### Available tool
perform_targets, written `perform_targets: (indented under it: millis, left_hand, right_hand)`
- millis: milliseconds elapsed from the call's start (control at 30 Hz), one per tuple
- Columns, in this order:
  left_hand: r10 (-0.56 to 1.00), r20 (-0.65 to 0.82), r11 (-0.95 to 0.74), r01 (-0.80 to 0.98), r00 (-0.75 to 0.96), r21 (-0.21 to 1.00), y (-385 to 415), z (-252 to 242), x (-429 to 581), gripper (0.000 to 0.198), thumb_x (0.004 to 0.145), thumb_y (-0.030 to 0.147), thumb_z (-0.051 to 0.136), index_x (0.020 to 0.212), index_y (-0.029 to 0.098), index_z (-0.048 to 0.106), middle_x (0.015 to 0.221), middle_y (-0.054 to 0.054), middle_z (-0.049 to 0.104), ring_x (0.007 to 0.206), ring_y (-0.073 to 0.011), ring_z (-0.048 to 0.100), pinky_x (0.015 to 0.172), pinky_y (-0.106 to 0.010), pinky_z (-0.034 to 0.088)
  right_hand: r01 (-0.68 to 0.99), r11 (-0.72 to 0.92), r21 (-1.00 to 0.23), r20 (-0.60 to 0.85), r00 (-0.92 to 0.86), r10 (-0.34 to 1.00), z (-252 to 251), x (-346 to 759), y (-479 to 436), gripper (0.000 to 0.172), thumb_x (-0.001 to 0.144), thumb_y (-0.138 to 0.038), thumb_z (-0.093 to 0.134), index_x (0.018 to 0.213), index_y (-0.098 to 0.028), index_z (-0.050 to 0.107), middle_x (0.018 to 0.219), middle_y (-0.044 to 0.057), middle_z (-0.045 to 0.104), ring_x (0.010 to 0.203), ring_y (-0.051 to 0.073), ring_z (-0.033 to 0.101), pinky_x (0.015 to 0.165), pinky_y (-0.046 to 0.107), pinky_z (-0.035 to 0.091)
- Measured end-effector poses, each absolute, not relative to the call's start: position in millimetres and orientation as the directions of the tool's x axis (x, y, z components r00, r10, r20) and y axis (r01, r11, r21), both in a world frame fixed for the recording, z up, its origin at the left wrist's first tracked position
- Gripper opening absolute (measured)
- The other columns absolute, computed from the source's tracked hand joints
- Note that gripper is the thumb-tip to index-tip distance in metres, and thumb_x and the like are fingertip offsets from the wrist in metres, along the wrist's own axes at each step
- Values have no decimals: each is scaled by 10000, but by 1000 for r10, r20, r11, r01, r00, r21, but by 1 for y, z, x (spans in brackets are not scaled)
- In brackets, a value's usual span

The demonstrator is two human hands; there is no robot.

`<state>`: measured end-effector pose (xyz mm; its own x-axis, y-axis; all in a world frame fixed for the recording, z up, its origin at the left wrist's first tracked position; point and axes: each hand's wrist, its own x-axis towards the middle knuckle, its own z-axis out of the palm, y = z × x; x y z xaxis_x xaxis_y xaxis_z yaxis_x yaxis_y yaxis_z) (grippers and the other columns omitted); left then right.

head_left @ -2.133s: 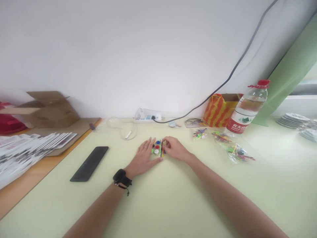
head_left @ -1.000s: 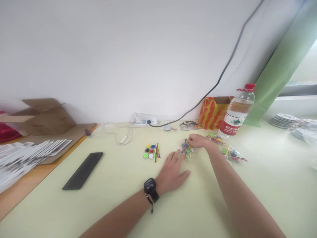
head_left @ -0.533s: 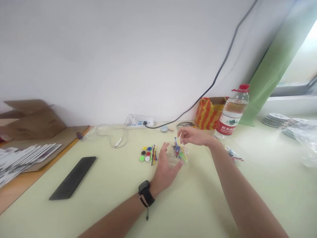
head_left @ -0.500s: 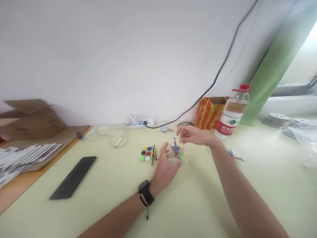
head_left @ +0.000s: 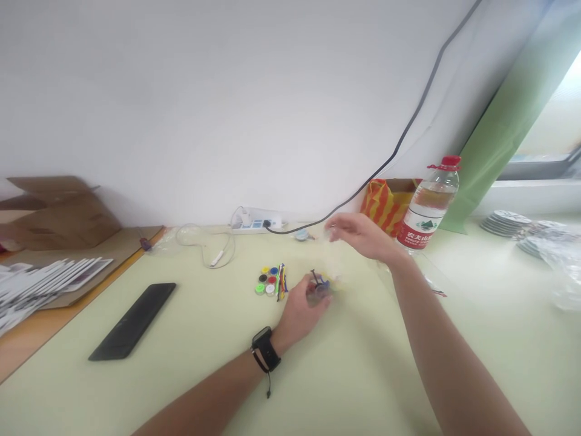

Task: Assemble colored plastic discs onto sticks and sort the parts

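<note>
My left hand (head_left: pixel 302 309), with a black watch (head_left: pixel 265 350) on its wrist, rests on the table with thumb and fingers curled round small paint pots (head_left: pixel 323 287). A dark paintbrush (head_left: pixel 314 276) pokes up among them, and yellow pieces beside them are smeared by motion. Above and to the right, my right hand (head_left: pixel 358 235) is raised, its fingertips pinching what looks like a thin clear plastic bag (head_left: pixel 334 251), faint and blurred. Left of my left hand, several paint pots (head_left: pixel 267 281) in different colours stand in two columns next to a row of thin paintbrushes (head_left: pixel 281 282).
A water bottle (head_left: pixel 429 203) and a striped bag (head_left: pixel 381 203) stand at the back right. A power strip (head_left: pixel 254 221) lies along the wall. At left are a black slab (head_left: pixel 134 321), white cards (head_left: pixel 59 287) and a cardboard box (head_left: pixel 63 212). Stacked discs (head_left: pixel 506 224) sit far right.
My right hand has risen slightly, with the clear bag drawn up from the pots. My left fingers have closed in around the pots and brush, which were spread beside them before.
</note>
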<state>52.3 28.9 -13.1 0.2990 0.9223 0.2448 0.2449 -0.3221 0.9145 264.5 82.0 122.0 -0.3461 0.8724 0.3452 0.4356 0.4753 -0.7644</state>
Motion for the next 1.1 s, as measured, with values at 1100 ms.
perform_targets:
  millis: [1100]
  left_hand:
    - [889, 327, -409, 231, 321, 883, 23, 4, 54, 207, 901, 337, 687, 1074, 227, 661, 1006, -49, 744, 916, -211, 724, 852, -355, 600]
  right_hand:
    - [612, 273, -742, -332, -690, 644, 74, 265, 100, 258, 705, -336, 782, 942, -246, 828, 864, 8, 791, 796, 199, 696, 709, 270, 514]
